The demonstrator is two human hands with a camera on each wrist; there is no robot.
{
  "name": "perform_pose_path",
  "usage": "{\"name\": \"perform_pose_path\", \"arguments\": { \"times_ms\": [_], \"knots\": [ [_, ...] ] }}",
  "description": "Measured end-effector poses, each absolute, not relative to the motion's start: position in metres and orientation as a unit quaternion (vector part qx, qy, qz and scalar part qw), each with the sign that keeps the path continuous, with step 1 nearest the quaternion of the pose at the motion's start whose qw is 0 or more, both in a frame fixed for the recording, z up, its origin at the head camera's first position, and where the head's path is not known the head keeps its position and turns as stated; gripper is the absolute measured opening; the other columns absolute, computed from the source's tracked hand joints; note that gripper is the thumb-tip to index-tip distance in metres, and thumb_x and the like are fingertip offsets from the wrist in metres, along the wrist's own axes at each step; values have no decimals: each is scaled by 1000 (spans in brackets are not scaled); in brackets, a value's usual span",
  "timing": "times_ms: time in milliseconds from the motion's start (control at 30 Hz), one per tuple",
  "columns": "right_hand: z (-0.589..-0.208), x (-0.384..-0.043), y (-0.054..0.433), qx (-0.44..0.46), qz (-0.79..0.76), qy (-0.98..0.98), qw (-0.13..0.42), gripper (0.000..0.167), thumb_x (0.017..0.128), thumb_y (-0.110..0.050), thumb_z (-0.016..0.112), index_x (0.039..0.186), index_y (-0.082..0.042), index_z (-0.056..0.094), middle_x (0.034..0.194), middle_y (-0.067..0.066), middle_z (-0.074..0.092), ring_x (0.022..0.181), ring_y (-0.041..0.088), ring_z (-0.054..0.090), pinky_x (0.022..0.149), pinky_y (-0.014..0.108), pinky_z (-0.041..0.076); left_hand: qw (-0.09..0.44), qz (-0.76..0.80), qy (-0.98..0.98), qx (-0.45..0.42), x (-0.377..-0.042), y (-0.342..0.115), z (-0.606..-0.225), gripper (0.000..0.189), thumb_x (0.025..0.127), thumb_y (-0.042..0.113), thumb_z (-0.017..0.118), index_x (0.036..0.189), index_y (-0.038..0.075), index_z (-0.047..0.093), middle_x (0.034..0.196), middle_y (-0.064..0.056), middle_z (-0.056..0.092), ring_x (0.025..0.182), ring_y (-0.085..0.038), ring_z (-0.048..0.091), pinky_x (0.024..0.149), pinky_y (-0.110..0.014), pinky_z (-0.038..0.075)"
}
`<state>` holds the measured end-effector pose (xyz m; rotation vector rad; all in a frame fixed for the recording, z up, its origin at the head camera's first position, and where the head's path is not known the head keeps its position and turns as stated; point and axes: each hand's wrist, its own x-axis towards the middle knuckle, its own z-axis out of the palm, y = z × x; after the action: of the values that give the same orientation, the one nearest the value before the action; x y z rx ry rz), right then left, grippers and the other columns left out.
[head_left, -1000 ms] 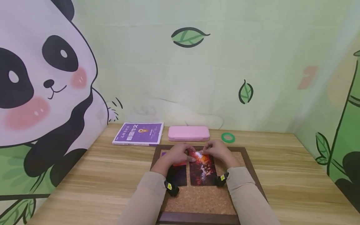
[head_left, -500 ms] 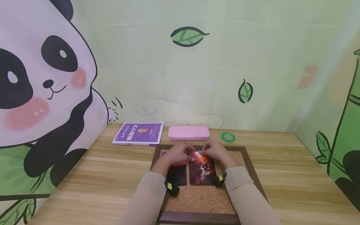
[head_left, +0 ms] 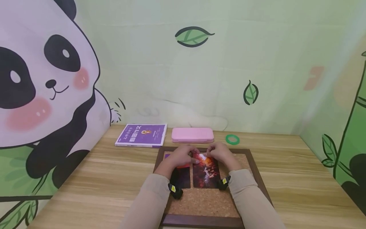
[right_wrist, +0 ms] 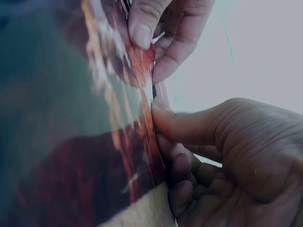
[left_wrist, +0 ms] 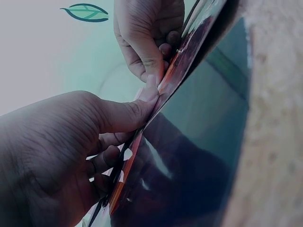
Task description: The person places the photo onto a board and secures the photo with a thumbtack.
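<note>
A glossy photo print with a red, orange and dark cloud-like picture lies on a dark-framed cork board. At its upper left edge my left hand pinches the print between thumb and fingers. My right hand pinches the same top edge further right, thumb tip on the rim in the right wrist view. Both thumbs are close together. The photo surface looks shiny there and hides part of the fingers behind it. A second dark print lies beside it on the left, partly covered by my left hand and wrist.
Behind the board a purple book, a pink pencil case and a green tape roll lie on the wooden table. A wall with panda and leaf pictures closes off the back.
My right hand shifts slightly left along the top edge, then hardly moves. The left hand keeps its hold and the print stays in place.
</note>
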<state>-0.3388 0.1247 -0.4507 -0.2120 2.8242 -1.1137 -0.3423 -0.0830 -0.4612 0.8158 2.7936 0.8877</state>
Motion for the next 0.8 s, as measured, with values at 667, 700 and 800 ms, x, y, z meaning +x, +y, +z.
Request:
{"name": "perform_pose_path", "arguments": {
  "times_ms": [667,700,800],
  "knots": [
    [-454,-340,130,-94,-370,924,32,16,88,-18,73,80,-6,66,77,3,60,72,18,53,65,30,42,44,290,916,272,-342,-84,-462,34,86,28,81,115,13,71,105,-1,66,101,-20,57,95,-40,46],
    [-455,-340,130,-94,-371,923,32,16,88,-18,73,80,-6,66,78,3,60,72,18,53,64,30,43,44,289,917,272,-342,-84,-462,33,86,28,81,115,13,71,104,-1,65,100,-20,57,95,-40,45],
    [-456,-341,131,-91,-372,924,26,15,87,-17,74,80,-6,67,78,4,61,73,18,54,65,31,43,44,285,918,271,-341,-83,-462,33,86,28,80,114,14,71,103,-1,64,100,-20,57,95,-40,45]
  ]
}}
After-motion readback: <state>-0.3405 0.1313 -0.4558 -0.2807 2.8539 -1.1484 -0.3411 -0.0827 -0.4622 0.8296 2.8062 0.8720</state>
